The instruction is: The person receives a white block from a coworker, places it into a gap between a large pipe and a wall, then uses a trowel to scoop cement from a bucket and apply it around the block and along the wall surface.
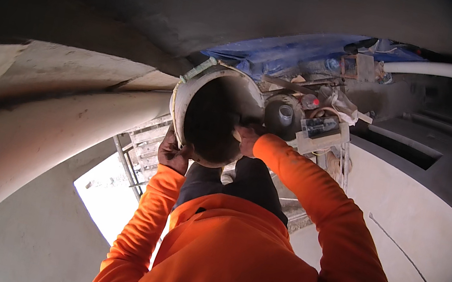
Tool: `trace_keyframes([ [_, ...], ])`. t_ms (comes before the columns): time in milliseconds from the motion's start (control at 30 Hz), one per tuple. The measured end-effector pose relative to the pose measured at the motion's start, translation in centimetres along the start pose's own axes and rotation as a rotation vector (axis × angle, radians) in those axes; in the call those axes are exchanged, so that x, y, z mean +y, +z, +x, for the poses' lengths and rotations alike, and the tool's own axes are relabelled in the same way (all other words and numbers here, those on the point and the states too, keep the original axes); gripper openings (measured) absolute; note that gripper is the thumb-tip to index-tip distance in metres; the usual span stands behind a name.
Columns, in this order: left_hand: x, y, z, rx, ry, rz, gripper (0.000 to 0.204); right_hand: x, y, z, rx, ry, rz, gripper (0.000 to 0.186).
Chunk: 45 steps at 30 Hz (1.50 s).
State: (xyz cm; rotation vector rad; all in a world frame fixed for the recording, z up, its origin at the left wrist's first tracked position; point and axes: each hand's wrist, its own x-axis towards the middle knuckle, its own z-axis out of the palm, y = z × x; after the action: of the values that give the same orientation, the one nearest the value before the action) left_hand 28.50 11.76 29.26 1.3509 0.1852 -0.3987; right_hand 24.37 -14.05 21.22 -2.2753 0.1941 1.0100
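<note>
A large round pale bucket (183, 100) is tilted in front of my body, its mouth facing me and its inside dark. My left hand (174, 155) is closed on the near left edge of the bucket, fingers wrapped round the rim. Over the right side of the mouth, my right hand (247, 140) is closed, with its fingers partly inside the bucket. A small pale bit shows at those fingers, but I cannot make out what they hold. The bottom of the bucket is lost in shadow.
Right of the bucket stands another round container (274, 120) with a small cup (285, 114) in it. Beside it a box (324, 135) and clutter crowd the planks. Blue sheeting (272, 49) lies behind. A thick pale pipe (76, 133) runs along the left, above slats (146, 145).
</note>
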Motion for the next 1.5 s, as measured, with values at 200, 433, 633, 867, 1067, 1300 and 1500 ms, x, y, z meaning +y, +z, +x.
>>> trace_keyframes([
  [200,5.5,-3.4,-1.2,-0.13,-0.063,-0.048,0.027,-7.0,-3.8,-4.7,-0.205,-0.067,0.097,0.075],
  [433,7.9,-4.3,-2.5,-0.077,-0.046,-0.103,0.026,-12.1,-5.5,-7.5,-0.274,0.013,0.54,0.073],
  [633,9.0,-2.0,-2.6,0.031,-0.039,-0.193,0.031,-13.3,-7.6,-7.1,-0.419,0.073,1.035,0.038],
  [867,9.1,2.9,-2.2,0.128,0.009,-0.371,0.03,-11.4,-15.3,-7.9,-0.56,0.104,1.101,0.035],
  [1067,8.3,4.9,-2.1,0.139,0.1,-0.386,0.032,-9.5,-25.3,-11.0,-0.427,0.064,0.658,0.038],
  [1300,8.8,6.3,-1.9,0.202,0.105,-0.311,0.037,-11.5,-28.6,-9.9,0.254,-0.703,-0.497,0.036],
  [1500,9.8,7.3,-2.2,0.217,0.064,-0.248,0.03,-21.6,-25.3,-6.8,0.328,-0.756,-1.159,0.015],
])
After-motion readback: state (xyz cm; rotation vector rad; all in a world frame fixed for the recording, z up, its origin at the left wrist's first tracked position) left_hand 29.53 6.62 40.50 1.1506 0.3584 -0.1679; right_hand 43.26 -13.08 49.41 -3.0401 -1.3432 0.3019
